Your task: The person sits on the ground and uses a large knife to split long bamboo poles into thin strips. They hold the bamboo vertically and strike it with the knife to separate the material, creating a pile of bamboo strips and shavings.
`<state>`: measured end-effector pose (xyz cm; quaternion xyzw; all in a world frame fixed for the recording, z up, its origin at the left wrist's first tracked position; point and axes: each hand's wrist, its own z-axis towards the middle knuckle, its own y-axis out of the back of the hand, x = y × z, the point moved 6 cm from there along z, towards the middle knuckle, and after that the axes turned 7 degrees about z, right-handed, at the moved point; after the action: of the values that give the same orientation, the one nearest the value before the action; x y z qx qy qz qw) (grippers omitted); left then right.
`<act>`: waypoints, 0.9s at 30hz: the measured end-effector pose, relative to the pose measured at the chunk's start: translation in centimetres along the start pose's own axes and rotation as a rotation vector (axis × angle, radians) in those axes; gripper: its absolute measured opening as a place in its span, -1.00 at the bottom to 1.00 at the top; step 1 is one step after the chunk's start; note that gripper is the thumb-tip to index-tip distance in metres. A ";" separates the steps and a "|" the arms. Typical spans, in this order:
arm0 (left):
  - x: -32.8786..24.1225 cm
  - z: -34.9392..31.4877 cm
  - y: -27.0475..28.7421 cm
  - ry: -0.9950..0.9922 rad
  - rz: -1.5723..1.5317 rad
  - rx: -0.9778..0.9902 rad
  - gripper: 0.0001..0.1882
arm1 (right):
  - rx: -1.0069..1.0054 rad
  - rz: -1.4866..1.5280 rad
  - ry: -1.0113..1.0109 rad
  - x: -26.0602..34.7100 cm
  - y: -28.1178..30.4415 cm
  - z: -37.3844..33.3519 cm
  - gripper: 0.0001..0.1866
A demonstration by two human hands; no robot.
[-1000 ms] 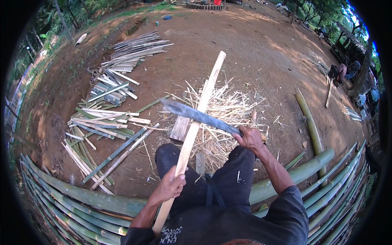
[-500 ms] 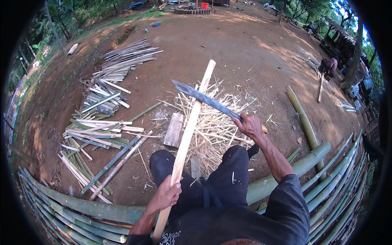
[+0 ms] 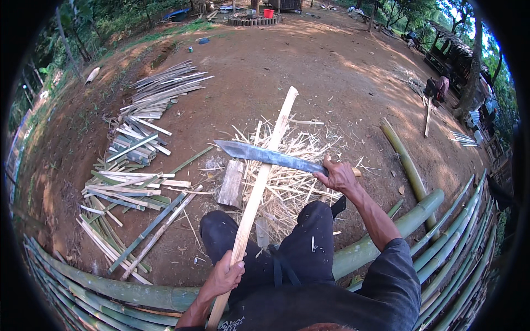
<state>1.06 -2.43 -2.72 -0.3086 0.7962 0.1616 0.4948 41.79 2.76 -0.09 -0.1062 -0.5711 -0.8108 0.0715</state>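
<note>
Currently, the pale bamboo strip (image 3: 255,198) extends diagonally from the lower centre of the frame to the upper centre, with its far end raised over the shavings (image 3: 292,185). The left hand (image 3: 227,274), lower centre, is closed around the strip's near portion; this grip presumably steadies the piece and leaves its far length exposed. The right hand (image 3: 338,176), right of centre, is closed at the near end of the machete (image 3: 248,151); the fingers conceal the handle. The blade lies crosswise over the strip, pointing left, an orientation that likely presents its edge along the strip. Whether the edge bites into the surface cannot be determined.

The strip passes between the knees, apparently keeping it clear of both legs. A wooden block (image 3: 231,183) sits just left of it. Loose strips (image 3: 130,182) are piled at left, seemingly within reach yet outside the blade's path. A thick green pole (image 3: 386,237) runs behind the person, probably serving as a seat.
</note>
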 end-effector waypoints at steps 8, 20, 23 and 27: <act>0.9 -2.5 -0.8 -0.004 -0.057 0.102 -0.63 | -0.239 0.248 -0.624 -10.4 0.4 1.3 -0.21; -1.3 1.1 -0.2 -0.157 -0.140 -0.008 -0.60 | -0.174 0.674 -0.802 -4.8 -2.5 -4.2 -0.15; -2.9 2.2 -0.1 -0.195 -0.145 -0.066 -0.60 | -0.165 0.610 -0.632 -2.9 -1.1 -4.1 -0.19; -4.4 3.8 0.2 -0.273 -0.161 -0.056 -0.60 | -0.211 0.472 -0.422 -0.3 0.1 -4.0 -0.31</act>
<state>4.94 1.36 -0.57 -0.3601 0.6895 0.1842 0.6008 41.69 -1.02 -1.40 -0.4081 -0.4460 -0.7866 0.1262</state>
